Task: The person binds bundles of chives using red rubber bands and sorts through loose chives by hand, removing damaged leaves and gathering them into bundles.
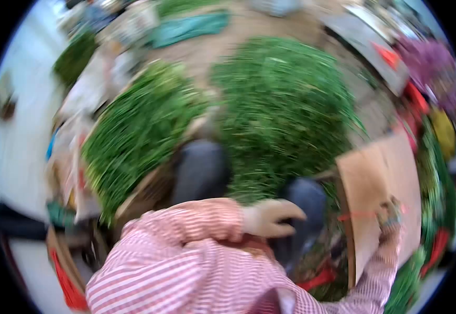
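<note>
My left hand (pixel 274 218) is over my lap, between my knees, with thumb and fingers apart and nothing visible between them. At the right, my right hand (pixel 388 213) is at a brown cardboard piece (pixel 366 183), near a thin red strand (pixel 356 215). Blur hides whether its fingers hold the strand. In front of my knees lies a large heap of green grass-like stems (pixel 285 104). Another pile of green stems (pixel 144 125) rests to the left, in what looks like a cardboard box.
Plastic bags (pixel 76 172) stand at the left. A teal cloth or bag (pixel 191 29) lies beyond the piles. A grey board (pixel 366 47) is at the upper right, near a purple patterned fabric (pixel 432 65). More green stems and red strands (pixel 436 251) are at the far right.
</note>
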`<state>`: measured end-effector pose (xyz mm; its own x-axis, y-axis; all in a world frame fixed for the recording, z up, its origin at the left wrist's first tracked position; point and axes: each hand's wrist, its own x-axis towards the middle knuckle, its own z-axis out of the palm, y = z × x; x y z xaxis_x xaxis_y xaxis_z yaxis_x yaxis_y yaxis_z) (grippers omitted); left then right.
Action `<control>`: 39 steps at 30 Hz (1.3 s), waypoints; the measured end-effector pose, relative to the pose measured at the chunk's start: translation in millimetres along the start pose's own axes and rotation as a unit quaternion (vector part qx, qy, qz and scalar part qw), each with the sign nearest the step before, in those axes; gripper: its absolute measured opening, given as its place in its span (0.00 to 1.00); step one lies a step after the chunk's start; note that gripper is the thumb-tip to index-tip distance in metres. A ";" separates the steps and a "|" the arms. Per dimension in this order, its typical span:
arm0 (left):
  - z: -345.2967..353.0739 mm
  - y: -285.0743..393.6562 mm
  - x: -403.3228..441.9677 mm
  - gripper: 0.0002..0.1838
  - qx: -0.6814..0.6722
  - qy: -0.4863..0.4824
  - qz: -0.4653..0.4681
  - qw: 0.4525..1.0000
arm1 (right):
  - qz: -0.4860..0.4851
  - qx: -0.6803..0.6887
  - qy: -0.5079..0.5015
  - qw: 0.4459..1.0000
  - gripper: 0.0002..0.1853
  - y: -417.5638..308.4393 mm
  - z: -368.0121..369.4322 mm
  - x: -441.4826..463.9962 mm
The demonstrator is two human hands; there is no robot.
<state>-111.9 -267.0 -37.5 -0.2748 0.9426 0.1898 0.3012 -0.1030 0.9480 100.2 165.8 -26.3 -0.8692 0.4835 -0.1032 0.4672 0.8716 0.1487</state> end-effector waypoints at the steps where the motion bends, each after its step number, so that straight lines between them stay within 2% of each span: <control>1: 4.5 8.4 0.3 0.19 -0.027 -0.029 0.021 0.999 | -0.046 0.123 0.129 0.983 0.10 12.0 21.6 22.4; 3: 1.4 27.0 -8.4 0.18 -0.052 -0.082 0.032 0.995 | -0.092 0.090 0.166 0.978 0.09 -62.4 -33.2 50.4; 5: -1.0 34.8 -21.9 0.17 -0.046 -0.058 0.060 0.995 | -0.256 0.267 0.147 0.917 0.11 -151.4 -90.5 74.9; 7: -4.3 47.0 -40.1 0.17 -0.042 -0.035 0.098 0.994 | -0.252 0.346 0.051 0.902 0.17 -265.4 -150.1 56.2; 9: -16.6 50.7 -53.1 0.16 -0.030 0.023 0.121 0.992 | -0.254 0.403 -0.072 0.876 0.24 -334.8 -148.9 59.2; 11: -37.3 48.2 -76.0 0.15 0.007 0.084 0.159 0.984 | -0.264 0.377 -0.195 0.866 0.27 -372.6 -101.6 82.2; 12: -56.0 51.2 -87.5 0.14 0.012 0.106 0.149 0.983 | -0.250 0.357 -0.241 0.867 0.26 -387.4 -88.4 91.8; 13: -78.8 53.9 -99.6 0.13 0.017 0.124 0.135 0.983 | -0.233 0.341 -0.287 0.865 0.26 -398.0 -78.2 98.2; 15: -132.2 53.8 -127.6 0.11 0.132 0.227 0.077 0.962 | -0.211 0.380 -0.299 0.849 0.25 -407.1 -68.8 112.3; 17: -200.3 42.0 -143.5 0.10 0.231 0.327 0.002 0.916 | -0.187 0.421 -0.314 0.830 0.25 -411.7 -54.7 129.6; 19: -268.9 18.4 -154.5 0.11 0.319 0.392 -0.087 0.859 | -0.173 0.493 -0.275 0.808 0.24 -412.3 -34.2 147.8; 20: -300.6 8.3 -153.7 0.16 0.386 0.381 -0.216 0.812 | -0.165 0.527 -0.268 0.789 0.25 -415.5 -24.7 152.7; 21: -328.1 -0.8 -148.2 0.29 0.402 0.356 -0.315 0.783 | -0.165 0.512 -0.275 0.797 0.21 -422.2 -29.4 153.2; 22: -351.5 -14.4 -143.8 0.44 0.452 0.318 -0.374 0.745 | -0.166 0.522 -0.296 0.782 0.21 -426.5 -23.1 154.2; 23: -368.3 -23.4 -136.5 0.54 0.465 0.291 -0.436 0.714 | -0.171 0.533 -0.314 0.767 0.20 -431.8 -16.8 154.9; 26: -403.6 -60.3 -128.4 0.62 0.507 0.222 -0.505 0.663 | -0.174 0.545 -0.342 0.746 0.18 -443.6 -13.3 150.6; 30: -439.7 -72.2 -127.3 0.52 0.460 0.214 -0.588 0.630 | -0.142 0.550 -0.376 0.732 0.19 -439.8 9.9 152.7; 31: -440.2 -79.5 -127.5 0.52 0.461 0.205 -0.594 0.626 | -0.129 0.525 -0.382 0.749 0.20 -437.8 8.8 151.9; 32: -436.6 -85.5 -128.6 0.52 0.464 0.188 -0.582 0.641 | -0.114 0.499 -0.387 0.767 0.20 -436.4 7.0 148.9; 33: -431.4 -90.8 -130.5 0.51 0.466 0.172 -0.568 0.656 | -0.110 0.503 -0.393 0.761 0.20 -437.0 4.4 145.8; 35: -417.9 -94.4 -120.3 0.50 0.464 0.168 -0.594 0.635 | -0.140 0.511 -0.368 0.764 0.19 -442.8 -4.8 144.5; 37: -399.8 -101.5 -119.8 0.46 0.493 0.224 -0.611 0.578 | -0.150 0.541 -0.337 0.755 0.18 -449.1 -7.9 139.7; 39: -392.7 -103.7 -121.1 0.40 0.503 0.253 -0.596 0.572 | -0.222 0.559 -0.236 0.763 0.17 -453.5 -2.0 144.1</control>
<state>-468.4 -495.2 -58.4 -0.9853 -0.0876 -0.1468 -0.0735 0.9924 -0.0990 -237.3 -159.9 -106.6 -0.9502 -0.1346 -0.2809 0.2187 0.3539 -0.9094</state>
